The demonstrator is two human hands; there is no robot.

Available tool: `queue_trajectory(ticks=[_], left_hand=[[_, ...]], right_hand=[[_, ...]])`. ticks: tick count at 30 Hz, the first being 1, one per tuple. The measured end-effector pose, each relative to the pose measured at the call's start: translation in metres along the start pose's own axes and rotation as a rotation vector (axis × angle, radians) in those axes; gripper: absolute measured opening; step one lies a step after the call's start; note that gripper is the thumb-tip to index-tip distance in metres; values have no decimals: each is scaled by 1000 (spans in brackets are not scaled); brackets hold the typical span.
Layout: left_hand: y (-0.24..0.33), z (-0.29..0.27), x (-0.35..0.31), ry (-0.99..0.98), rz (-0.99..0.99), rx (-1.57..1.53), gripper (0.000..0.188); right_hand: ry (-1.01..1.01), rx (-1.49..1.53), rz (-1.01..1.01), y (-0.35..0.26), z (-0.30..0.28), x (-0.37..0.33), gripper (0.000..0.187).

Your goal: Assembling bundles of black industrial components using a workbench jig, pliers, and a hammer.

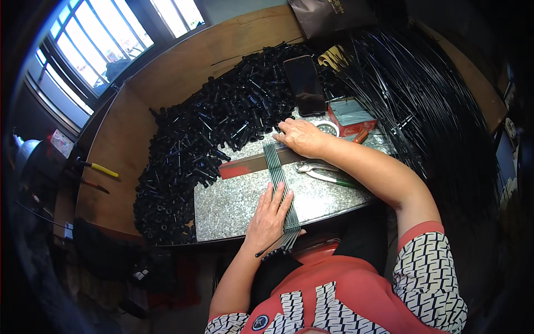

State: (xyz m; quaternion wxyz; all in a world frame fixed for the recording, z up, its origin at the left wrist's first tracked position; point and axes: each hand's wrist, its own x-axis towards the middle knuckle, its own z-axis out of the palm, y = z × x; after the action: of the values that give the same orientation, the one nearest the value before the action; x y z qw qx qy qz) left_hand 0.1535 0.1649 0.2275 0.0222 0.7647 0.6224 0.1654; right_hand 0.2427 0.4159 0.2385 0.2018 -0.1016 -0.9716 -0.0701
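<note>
Stretched over a row of thin dark green rods (276,167), the fingers of my left hand (267,220) press on it from above. What looks like my thumb tip shows at the row's other side, past the board's near edge. The rods' near ends carry black tips and hang over that edge. Beyond their far ends, my right hand (300,138) has its fingers bent together beside the black fittings; anything in them is hidden. A flat red and brown bar (239,167) lies crosswise at the rods. All this rests on a speckled grey board (222,209).
Loose black fittings (194,131) heap up left and behind. A phone (305,83), a red box of rods (353,114), a round dish (329,127) and pliers (322,172) are near my right arm. Long black rods (423,83) pile at right. Wooden walls (108,167) border the bench.
</note>
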Motion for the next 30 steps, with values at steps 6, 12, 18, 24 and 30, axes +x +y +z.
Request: queue_trajectory(ticks=[6, 12, 18, 24, 30], left_hand=[[0, 0, 0, 4, 1, -1, 96], [1, -1, 1, -2, 4, 2, 96], [-1, 1, -1, 1, 1, 13, 95], [-5, 6, -2, 31, 26, -3, 94], [-2, 0, -3, -23, -18, 22, 98]], right_hand=[[-8, 31, 0, -2, -2, 3, 25], [-3, 115, -8, -3, 0, 2, 28], [124, 194, -56, 6, -17, -7, 31], [32, -208, 304, 67, -65, -52, 13], [-308, -222, 589, 99, -74, -83, 18]])
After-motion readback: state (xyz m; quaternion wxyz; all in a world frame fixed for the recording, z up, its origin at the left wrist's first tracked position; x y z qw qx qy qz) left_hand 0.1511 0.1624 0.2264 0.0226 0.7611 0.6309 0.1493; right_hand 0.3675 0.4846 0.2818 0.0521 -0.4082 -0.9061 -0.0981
